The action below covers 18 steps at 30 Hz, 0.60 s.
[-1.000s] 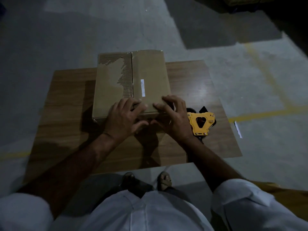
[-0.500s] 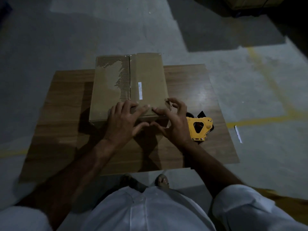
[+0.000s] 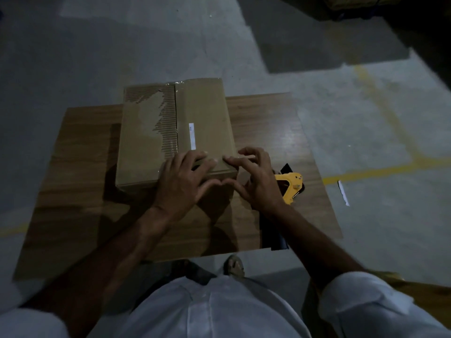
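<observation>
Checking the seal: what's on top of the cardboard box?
A white label strip by the centre seam; left hand and right hand on its near end. What lies beneath them is hidden.

Right grip further toward box corner

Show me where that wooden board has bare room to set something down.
Bare: the wooden board left of the cardboard box, and its far right corner beyond the tape dispenser. Crowded: the box's near end, under left hand and right hand.
</observation>
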{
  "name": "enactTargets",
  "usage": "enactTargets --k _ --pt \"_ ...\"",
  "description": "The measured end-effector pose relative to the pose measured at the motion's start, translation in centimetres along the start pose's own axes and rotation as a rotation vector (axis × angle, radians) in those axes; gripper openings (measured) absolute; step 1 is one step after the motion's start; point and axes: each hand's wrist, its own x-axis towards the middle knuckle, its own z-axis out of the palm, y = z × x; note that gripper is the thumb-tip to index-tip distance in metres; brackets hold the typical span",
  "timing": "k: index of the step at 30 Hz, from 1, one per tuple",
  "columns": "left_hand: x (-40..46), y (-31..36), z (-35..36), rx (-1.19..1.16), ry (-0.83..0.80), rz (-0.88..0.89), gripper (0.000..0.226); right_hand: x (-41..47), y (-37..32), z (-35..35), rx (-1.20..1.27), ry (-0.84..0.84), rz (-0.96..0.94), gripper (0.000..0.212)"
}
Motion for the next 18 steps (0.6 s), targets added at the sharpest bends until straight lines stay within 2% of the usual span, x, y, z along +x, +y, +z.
enactTargets --k 4,6,10,14,18 --pt "0.0 1.1 -0.3 0.067 -0.058 -0.033 0.061 -0.4 0.0 0.2 0.015 -0.01 0.003 0.066" --pt "0.1 1.8 -0.5 0.041 -0.067 -0.067 0.067 -0.5 0.2 -0.9 0.001 -0.072 -0.026 0.069" --pt "1.3 1.2 -1.2 -0.171 -0.085 -0.092 0.054 1.1 0.7 -4.1 -0.026 -0.191 -0.101 0.054" --pt "1.7 1.0 -0.6 -0.174 0.012 -0.042 0.048 2.9 0.8 -4.4 -0.085 -0.137 -0.194 0.036" --pt "0.8 1.6 1.2 -0.041 0.072 -0.049 0.047 1.6 2.1 -2.5 -0.097 -0.043 -0.25 0.039"
